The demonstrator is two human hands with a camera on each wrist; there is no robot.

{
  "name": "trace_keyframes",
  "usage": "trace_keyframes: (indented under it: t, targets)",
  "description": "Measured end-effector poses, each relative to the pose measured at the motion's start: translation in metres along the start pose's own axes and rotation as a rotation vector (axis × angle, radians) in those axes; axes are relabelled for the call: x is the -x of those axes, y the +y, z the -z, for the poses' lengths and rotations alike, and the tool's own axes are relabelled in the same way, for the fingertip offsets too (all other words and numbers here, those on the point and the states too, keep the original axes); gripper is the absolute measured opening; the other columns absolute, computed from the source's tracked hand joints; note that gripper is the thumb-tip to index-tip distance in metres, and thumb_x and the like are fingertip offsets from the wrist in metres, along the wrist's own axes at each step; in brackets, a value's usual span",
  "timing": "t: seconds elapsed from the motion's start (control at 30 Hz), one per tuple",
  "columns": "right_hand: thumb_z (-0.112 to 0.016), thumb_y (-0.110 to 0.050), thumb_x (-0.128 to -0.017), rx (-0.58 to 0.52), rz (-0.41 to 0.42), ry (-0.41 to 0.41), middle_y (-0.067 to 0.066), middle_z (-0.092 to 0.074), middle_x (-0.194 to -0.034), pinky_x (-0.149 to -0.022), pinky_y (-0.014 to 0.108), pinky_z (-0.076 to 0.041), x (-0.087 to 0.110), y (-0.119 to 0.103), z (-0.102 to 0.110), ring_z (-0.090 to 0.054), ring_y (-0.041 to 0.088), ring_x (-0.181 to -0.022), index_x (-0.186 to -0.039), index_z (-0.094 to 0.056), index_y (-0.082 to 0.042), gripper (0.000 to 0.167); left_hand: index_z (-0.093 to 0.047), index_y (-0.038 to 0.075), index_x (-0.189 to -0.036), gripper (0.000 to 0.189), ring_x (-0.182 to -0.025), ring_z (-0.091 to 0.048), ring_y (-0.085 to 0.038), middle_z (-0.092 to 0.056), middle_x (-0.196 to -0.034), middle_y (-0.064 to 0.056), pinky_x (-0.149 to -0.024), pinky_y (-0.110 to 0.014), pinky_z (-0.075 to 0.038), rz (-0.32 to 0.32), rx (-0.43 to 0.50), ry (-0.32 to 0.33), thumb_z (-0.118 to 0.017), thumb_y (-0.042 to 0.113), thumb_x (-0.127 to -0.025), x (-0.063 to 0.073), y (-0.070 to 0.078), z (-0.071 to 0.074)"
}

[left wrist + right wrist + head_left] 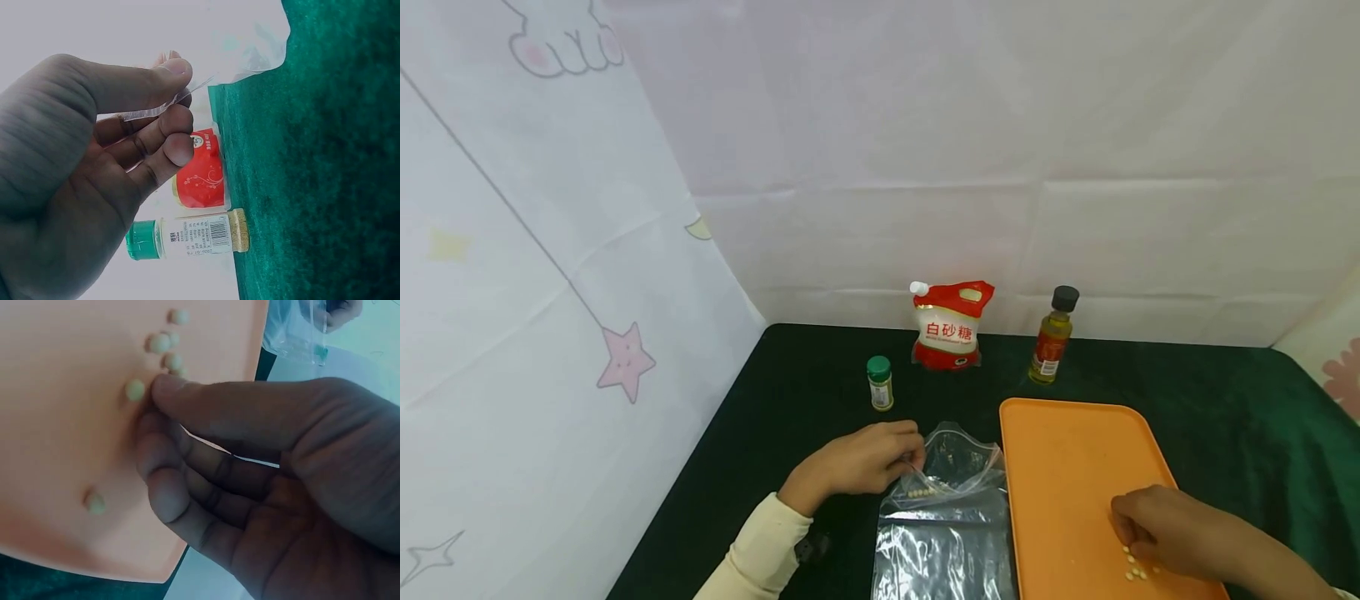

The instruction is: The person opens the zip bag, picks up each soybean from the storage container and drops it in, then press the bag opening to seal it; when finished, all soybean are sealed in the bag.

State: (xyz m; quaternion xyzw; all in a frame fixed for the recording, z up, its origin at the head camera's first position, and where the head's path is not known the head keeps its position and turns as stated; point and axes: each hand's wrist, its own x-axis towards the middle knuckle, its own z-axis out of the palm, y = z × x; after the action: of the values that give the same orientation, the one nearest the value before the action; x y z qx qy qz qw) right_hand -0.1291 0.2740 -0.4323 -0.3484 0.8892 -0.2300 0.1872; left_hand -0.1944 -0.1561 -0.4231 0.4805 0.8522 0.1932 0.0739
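Note:
My left hand [868,458] pinches the rim of a clear zip bag [947,550] between thumb and fingers. The bag lies flat with its mouth raised and parted, and several pale beans [920,492] show inside near the opening. In the left wrist view the thin plastic edge [147,114] passes between thumb and fingers. Over the orange tray [1075,450], my right hand [1176,529] has its curled fingers and thumb tip close together, low among several round, pale yellow soybeans [159,343]. Whether a bean sits between those fingertips is hidden.
Behind the bag stand a green-capped seasoning jar [880,383], a red and white sugar pouch [950,327] and a black-capped oil bottle [1052,337]. The tray lies directly right of the bag. Dark green cloth [827,383] covers the table, with white curtains behind and at left.

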Motion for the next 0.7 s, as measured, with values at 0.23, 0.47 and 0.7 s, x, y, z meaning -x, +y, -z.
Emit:
trace_keyframes:
  t: [0.23,0.47,0.7]
  targets:
    - [-0.066,-0.007,-0.095,-0.072,-0.011,0.058,-0.018,-0.048,-0.071,-0.052,0.02,-0.039,-0.005,0.005,0.009,-0.043,-0.003,-0.061,-0.083,-0.059,-0.025,0.022,-0.062,0.016,-0.096,0.007,-0.081,-0.048,0.001,-0.052,-0.095,0.009,-0.069,-0.012,-0.044,0.0,0.004,-0.007,-0.066,0.01,-0.097,-0.001,-0.001,0.0]
    - [-0.065,-0.033,-0.098,-0.267,-0.173,0.311,0.0,-0.066,-0.091,-0.069,0.029,-0.055,-0.014,-0.003,0.023,-0.063,0.014,-0.078,-0.106,-0.066,-0.013,0.022,-0.063,0.016,-0.095,0.007,-0.08,-0.048,0.001,-0.052,-0.095,0.008,-0.069,-0.012,-0.044,0.008,0.012,-0.014,-0.066,0.01,-0.097,-0.001,-0.001,-0.001]
    - [-0.041,-0.011,-0.109,-1.148,0.041,0.436,0.012,-0.058,-0.113,-0.09,0.032,-0.053,-0.025,-0.008,0.016,-0.061,0.021,-0.097,-0.124,-0.053,0.005,0.025,-0.063,0.016,-0.096,0.007,-0.08,-0.048,0.0,-0.052,-0.095,0.008,-0.068,-0.012,-0.044,0.009,0.01,-0.008,-0.066,0.01,-0.097,0.0,0.0,0.0]
